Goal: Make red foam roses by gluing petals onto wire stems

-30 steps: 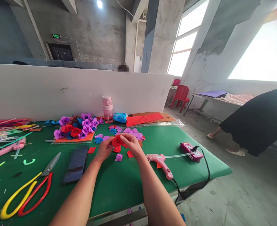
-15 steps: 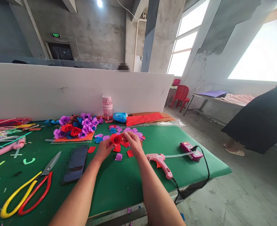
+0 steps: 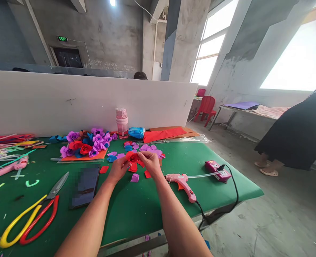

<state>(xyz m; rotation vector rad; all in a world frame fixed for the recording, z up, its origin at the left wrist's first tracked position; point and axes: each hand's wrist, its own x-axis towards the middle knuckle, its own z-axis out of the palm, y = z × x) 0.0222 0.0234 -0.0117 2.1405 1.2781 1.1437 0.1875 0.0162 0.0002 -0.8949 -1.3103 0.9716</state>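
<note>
Between my two hands is a red paper rose (image 3: pixel 132 157), held up a little over the green table (image 3: pixel 136 217). My left hand (image 3: pixel 118 170) pinches it from the left side. The fingers of my right hand (image 3: pixel 150 162) are closed on its right edge. Loose purple petals (image 3: pixel 148 148), red petals (image 3: pixel 133 167) and blue petals (image 3: pixel 111 159) lie around and behind the rose. To the right of my right hand, a pink glue gun (image 3: pixel 183 184) rests on its side with a clear glue stick in its back.
Finished paper flowers (image 3: pixel 87 144) are heaped at the back left. Scissors (image 3: pixel 40 214) and a phone (image 3: pixel 85 186) lie left of my arms. A pink power strip (image 3: pixel 217 172) with a cord sits at the right edge. Behind stand a pink bottle (image 3: pixel 122 123) and a white board (image 3: pixel 88 103).
My right fingers have moved slightly left, closer onto the rose's edge. The person in the dark skirt at the right has shifted a little to the right.
</note>
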